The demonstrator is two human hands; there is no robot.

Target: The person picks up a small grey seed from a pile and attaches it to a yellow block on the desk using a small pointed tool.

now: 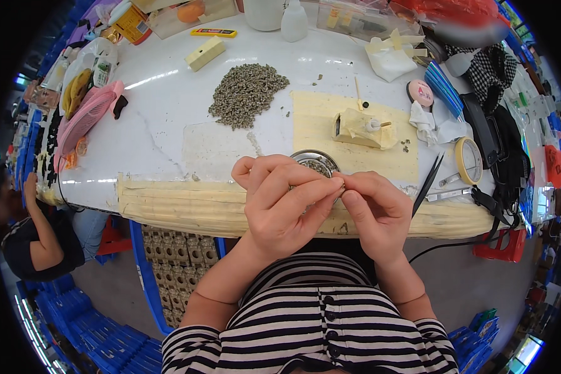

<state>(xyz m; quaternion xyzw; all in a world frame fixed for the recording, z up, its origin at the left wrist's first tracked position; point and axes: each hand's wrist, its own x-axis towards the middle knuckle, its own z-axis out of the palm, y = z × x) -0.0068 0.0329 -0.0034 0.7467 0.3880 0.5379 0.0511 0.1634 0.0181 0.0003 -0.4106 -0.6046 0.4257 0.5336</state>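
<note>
Just above the near edge of the table (81, 182), the left hand (283, 209) and the right hand (377, 215) meet fingertip to fingertip. Each thumb and forefinger is drawn together in a near-closed pinch around a tiny part (343, 188), held at the point where the hands touch; it is too small and too covered to make out its shape. The left hand's other fingers are bent and spread loosely.

Right behind the fingers, partly hidden by them, stands a round metal bowl (302, 155) with small grey pieces in it. Beside it spreads a sheet of cream tape (315, 112), bearing a tape-wrapped block (349, 128) with a white stem. Farther back and to the left lies a heap of small grey metal parts (246, 93).

To the right of the right hand are dark tweezers (427, 187), silver tweezers (449, 194) and a roll of tape (460, 154). A pink mesh object (87, 118) rests at the table's left end. Below the table edge, a blue tray (144, 274) holds rows of metal blocks (177, 252), and at far left a co-worker's bare arm (43, 240) shows.
</note>
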